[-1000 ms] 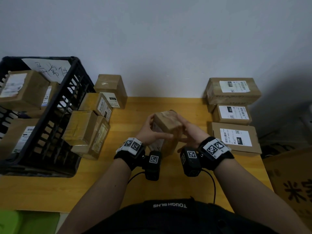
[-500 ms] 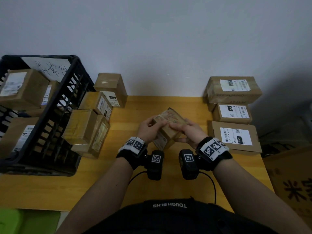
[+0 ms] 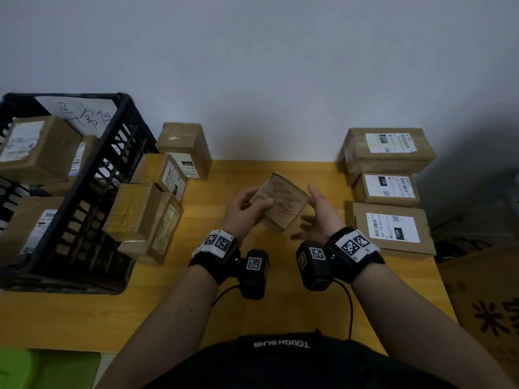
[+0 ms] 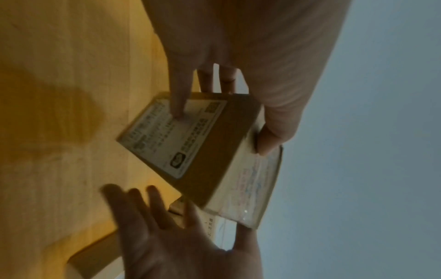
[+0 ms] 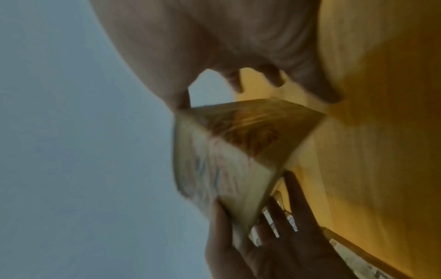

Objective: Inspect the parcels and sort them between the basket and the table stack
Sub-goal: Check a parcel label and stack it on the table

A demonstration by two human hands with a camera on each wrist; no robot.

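Observation:
A small brown taped parcel [image 3: 280, 202] hangs above the middle of the wooden table [image 3: 84, 318], its clear-taped face up. My left hand [image 3: 248, 210] pinches its left end, thumb on top and fingers under the white-labelled underside [image 4: 167, 139]. My right hand [image 3: 316, 217] is open with spread fingers beside the parcel's right corner; only the thumb [image 5: 181, 100] touches that corner. The black basket [image 3: 120, 101] at the left holds several parcels. A stack of three labelled parcels [image 3: 387, 189] stands at the right by the wall.
Several more parcels [image 3: 146, 209] lean against the basket's right side, one [image 3: 182, 144] by the wall. A large cardboard box [image 3: 483, 310] sits off the table's right edge, and something green [image 3: 28, 369] lies at the lower left.
The parcel has been turned from standing on end to lying tilted with its taped face up. My right hand's fingers have come off it and spread open.

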